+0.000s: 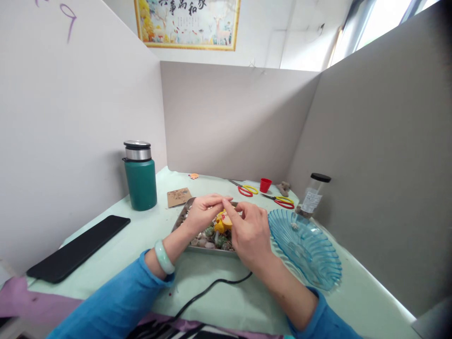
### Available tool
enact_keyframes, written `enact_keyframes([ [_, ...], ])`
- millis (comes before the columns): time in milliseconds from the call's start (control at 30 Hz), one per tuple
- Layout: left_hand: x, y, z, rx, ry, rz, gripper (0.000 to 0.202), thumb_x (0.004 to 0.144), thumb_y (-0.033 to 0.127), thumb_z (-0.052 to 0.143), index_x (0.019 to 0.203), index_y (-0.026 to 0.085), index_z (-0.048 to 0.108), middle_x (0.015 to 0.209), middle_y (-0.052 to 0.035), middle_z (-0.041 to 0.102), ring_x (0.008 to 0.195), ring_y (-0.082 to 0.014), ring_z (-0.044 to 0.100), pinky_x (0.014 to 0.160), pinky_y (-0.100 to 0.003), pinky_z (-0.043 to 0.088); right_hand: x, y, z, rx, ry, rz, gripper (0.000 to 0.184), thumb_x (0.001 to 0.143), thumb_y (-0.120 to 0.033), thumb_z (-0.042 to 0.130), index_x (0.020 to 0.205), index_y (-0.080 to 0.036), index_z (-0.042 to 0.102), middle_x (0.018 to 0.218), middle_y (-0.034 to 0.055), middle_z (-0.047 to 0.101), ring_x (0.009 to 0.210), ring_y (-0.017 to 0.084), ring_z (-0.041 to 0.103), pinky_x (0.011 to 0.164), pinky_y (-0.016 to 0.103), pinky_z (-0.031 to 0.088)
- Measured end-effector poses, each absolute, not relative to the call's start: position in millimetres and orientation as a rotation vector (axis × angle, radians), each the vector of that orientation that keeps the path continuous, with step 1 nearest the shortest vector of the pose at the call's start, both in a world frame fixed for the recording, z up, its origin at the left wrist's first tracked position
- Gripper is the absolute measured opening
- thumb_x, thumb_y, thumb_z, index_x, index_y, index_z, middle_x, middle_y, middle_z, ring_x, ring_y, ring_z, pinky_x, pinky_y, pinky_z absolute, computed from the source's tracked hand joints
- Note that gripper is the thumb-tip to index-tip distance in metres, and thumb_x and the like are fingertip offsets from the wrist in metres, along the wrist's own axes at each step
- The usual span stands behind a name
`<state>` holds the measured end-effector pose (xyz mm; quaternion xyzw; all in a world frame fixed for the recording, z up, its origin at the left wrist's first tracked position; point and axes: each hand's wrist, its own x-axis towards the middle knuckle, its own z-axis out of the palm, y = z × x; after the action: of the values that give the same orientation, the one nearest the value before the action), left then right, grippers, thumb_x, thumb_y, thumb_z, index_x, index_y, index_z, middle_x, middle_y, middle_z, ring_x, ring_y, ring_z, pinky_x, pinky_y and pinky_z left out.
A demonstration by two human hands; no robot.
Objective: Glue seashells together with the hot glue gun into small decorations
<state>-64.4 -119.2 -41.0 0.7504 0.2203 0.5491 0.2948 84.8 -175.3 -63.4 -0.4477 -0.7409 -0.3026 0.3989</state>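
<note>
My left hand [205, 210] and my right hand [250, 231] meet over a metal tray [181, 219] filled with several small shells and stones. Both hands have their fingers curled and pinched together around a yellow and red object [223, 221] held just above the tray; a black cable [212, 288] runs from under my right hand toward the near table edge. What exactly the fingertips pinch between them is too small to make out. A pale green bangle [163, 256] sits on my left wrist.
A blue glass dish [307, 249] lies right of the tray. A green flask [140, 176] and black phone [79, 247] are at the left. Two scissors [247, 189] [282, 201], a red cup [265, 184], a brown card [179, 196] and a jar [312, 195] stand behind. Partition walls enclose three sides.
</note>
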Motion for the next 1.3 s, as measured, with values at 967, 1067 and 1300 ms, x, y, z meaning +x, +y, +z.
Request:
enact_keyframes([
  [967, -64.4, -115.4, -46.1, 1.941, 0.548, 1.452, 0.02, 0.077, 0.031, 0.063, 0.086, 0.017, 0.074, 0.087, -0.008, 0.069, 0.079, -0.0176, 0.061, 0.072, -0.027, 0.049, 88.1, -176.3, -62.6, -1.186, -1.786, -0.776, 0.05, 0.083, -0.008, 0.043, 0.129, -0.026, 0.05, 0.096, 0.008, 0.052, 0.086, 0.019, 0.047, 0.078, 0.038, 0.032],
  [1067, -64.6, -114.8, -45.3, 1.947, 0.546, 1.45, 0.022, 0.078, 0.031, 0.062, 0.09, 0.016, 0.074, 0.09, -0.0084, 0.069, 0.081, -0.0177, 0.062, 0.074, -0.027, 0.049, 86.0, -177.2, -63.9, -1.165, -1.815, -0.767, 0.051, 0.083, -0.008, 0.043, 0.13, -0.025, 0.049, 0.097, 0.0084, 0.052, 0.086, 0.019, 0.047, 0.077, 0.037, 0.032],
  [1300, -63.4, -115.0, -44.5, 1.942, 0.535, 1.439, 0.02, 0.079, 0.027, 0.061, 0.09, 0.015, 0.073, 0.092, -0.0085, 0.069, 0.082, -0.0168, 0.062, 0.075, -0.026, 0.049, 86.3, -174.6, -66.6, -1.153, -1.805, -0.775, 0.052, 0.082, -0.008, 0.044, 0.13, -0.027, 0.048, 0.096, 0.0076, 0.052, 0.085, 0.019, 0.047, 0.078, 0.038, 0.031],
])
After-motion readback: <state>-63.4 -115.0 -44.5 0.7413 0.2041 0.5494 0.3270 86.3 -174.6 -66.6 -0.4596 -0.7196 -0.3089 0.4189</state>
